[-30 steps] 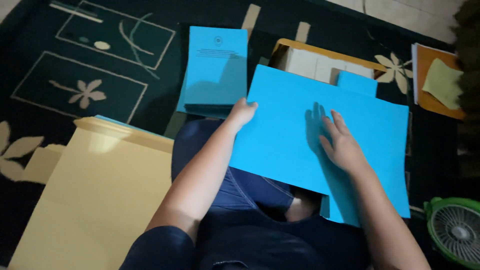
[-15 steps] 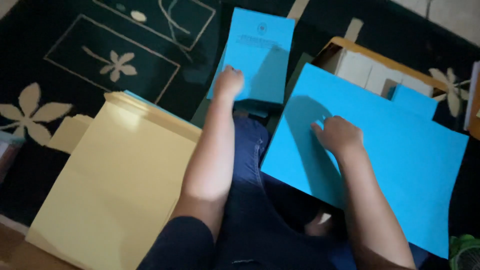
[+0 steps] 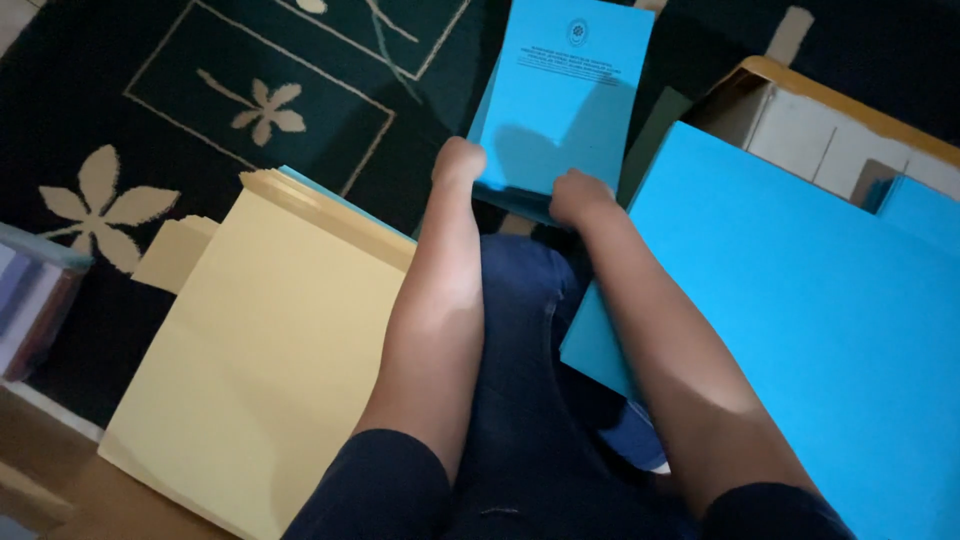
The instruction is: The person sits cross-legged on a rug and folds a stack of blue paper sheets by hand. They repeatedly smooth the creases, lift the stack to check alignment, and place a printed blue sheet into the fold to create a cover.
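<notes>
Lap: the person's dark-trousered legs point(image 3: 520, 400) fill the bottom middle, both bare forearms stretching forward over them toward the printed blue booklet

Yellow stack: a pile of pale yellow folders point(image 3: 270, 370) lies on the floor nearer than the printed blue booklet and to its left, just beside the left forearm; a thin blue edge shows along the pile's far rim

Blue sheet: a big plain blue folder point(image 3: 800, 330) lies nearer than the printed blue booklet and to its right, its near corner resting against the right forearm and the lap

Left hand: the left hand point(image 3: 458, 162) is curled shut on the near left corner of the printed blue booklet, knuckles up, fingers hidden under the edge

Right hand: the right hand point(image 3: 580, 197) is closed on the near right corner of the same booklet, fist-like, wrist bent down; the two hands sit close together but not touching

Printed blue booklet: the printed blue booklet point(image 3: 570, 90) lies flat on the carpet beyond both hands, a small round emblem and lines of print near its far end; more blue edges show beneath it, so it tops a small pile

Box: an open cardboard box point(image 3: 800, 100) stands to the right of the printed blue booklet, with pale upright items inside that I cannot tell apart

Carpet: a dark carpet point(image 3: 200, 120) with cream flower shapes spreads left of the printed blue booklet
</notes>
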